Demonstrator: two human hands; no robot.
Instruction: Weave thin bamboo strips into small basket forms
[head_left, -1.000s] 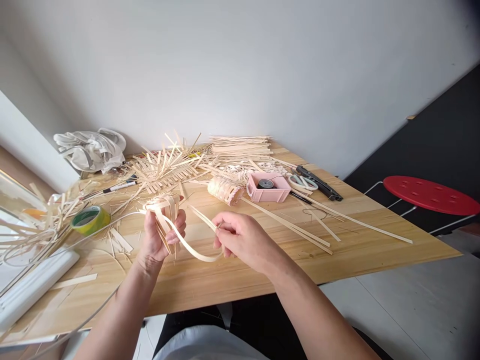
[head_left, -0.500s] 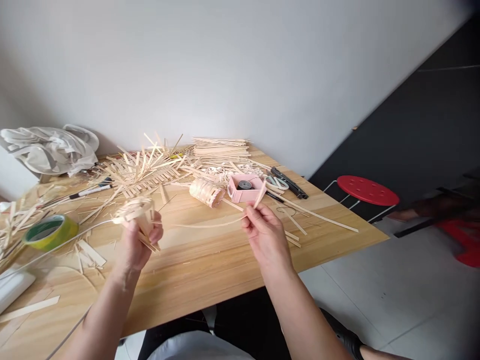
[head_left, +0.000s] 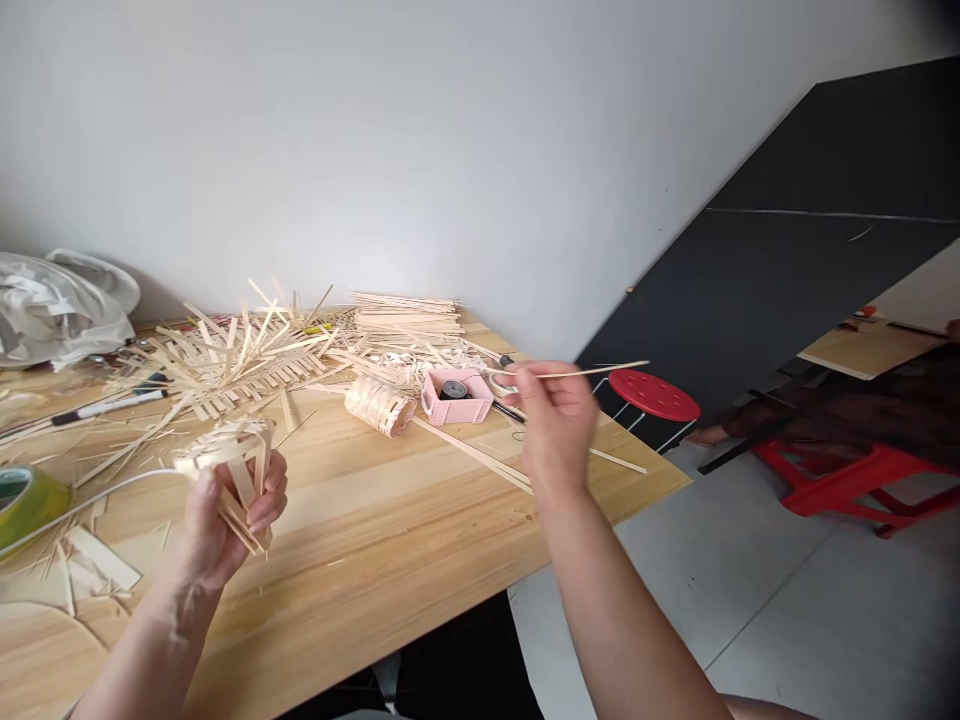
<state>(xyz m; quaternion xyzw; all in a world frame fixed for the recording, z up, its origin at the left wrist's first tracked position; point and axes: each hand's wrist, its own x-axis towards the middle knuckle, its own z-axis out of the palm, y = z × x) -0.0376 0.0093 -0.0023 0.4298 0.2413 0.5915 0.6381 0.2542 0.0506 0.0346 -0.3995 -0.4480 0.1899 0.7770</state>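
My left hand [head_left: 225,520] is closed around a partly woven basket [head_left: 225,445] of pale bamboo strips, with loose strip ends poking out below the fist. Out to the right, my right hand [head_left: 559,410] pinches a thin bamboo strip [head_left: 615,368] between thumb and fingers, its free end pointing right over the table's edge. Whether this strip joins the basket cannot be made out. Between the hands, farther back, a small woven cylinder [head_left: 380,405] lies on its side, beside a pink plastic box [head_left: 459,398] with a dark round object in it.
Loose bamboo strips [head_left: 240,350] heap up at the back of the wooden table [head_left: 360,520], near a stack of strips [head_left: 409,318]. Green-yellow tape [head_left: 34,505], a marker [head_left: 112,405] and a white bag [head_left: 67,310] lie left. Red stools [head_left: 654,394] stand right; another person's leg shows there.
My right hand has moved up and right with the strip, which now lies nearly level. The view has turned right. My left hand still holds the basket.
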